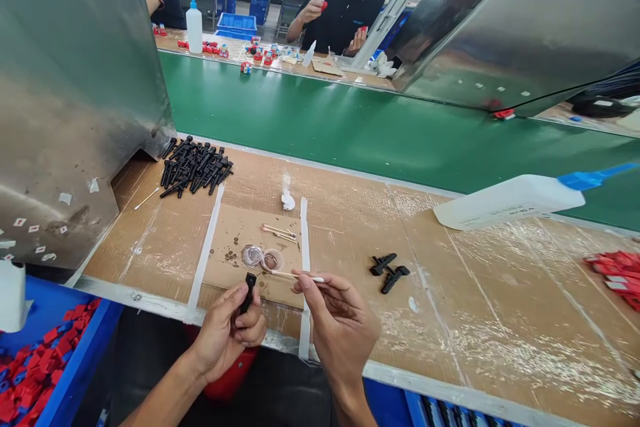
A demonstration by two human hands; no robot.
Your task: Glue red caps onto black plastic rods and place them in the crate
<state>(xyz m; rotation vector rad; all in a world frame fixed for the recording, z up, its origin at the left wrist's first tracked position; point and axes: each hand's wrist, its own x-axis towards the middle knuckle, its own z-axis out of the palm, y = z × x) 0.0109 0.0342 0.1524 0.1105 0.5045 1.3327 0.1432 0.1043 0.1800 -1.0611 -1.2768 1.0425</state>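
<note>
My left hand (233,323) grips a small black plastic part (249,292), held upright at the front edge of the bench. In my right hand (340,320) a cotton swab (285,274) is pinched between thumb and fingers, one tip pointing left toward the black part and the other showing white past my fingers. Just beyond my hands, two small clear cups (273,260) sit on a stained cardboard sheet (225,280). Several used swabs (280,233) lie behind them. To the right of my right hand are a few black parts (390,271).
A heap of black parts (195,167) lies at the back left, a swab (146,199) beside it. A white bottle (510,200) leans at the right. Beyond runs a green belt (325,113), with a co-worker (340,13) opposite. Metal panels (75,100) flank the bench; a blue bin (85,347) holds red parts.
</note>
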